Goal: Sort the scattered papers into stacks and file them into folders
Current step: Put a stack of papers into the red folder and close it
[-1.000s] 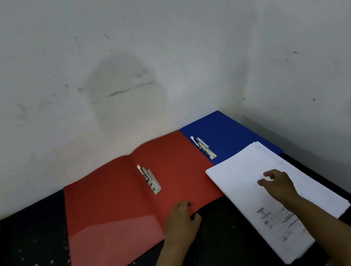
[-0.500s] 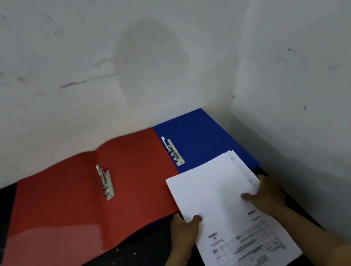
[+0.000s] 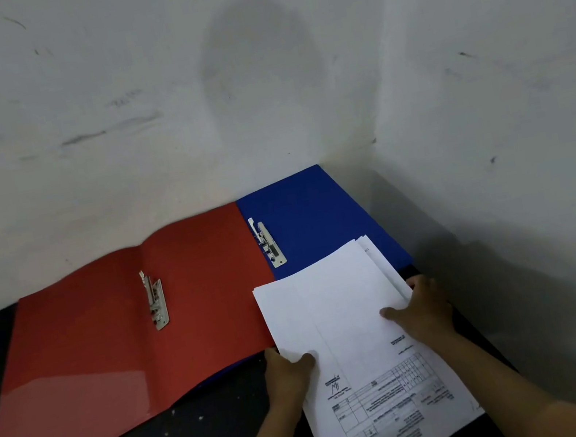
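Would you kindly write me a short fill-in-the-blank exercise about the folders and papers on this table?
1. The open red folder overlaps a folder coloured ____.
2. Both hands, the left hand and the right hand, hold the stack of ____.
3. The metal fastener of the red folder holds ____ papers.
4. The printed form on the top sheet lies at the end ____ the person.

Missing words: blue; papers; no; nearest

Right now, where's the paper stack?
Head view, lower right: the paper stack is held at its sides by the left hand and right hand, its far end overlapping the blue folder, beside the open red folder.
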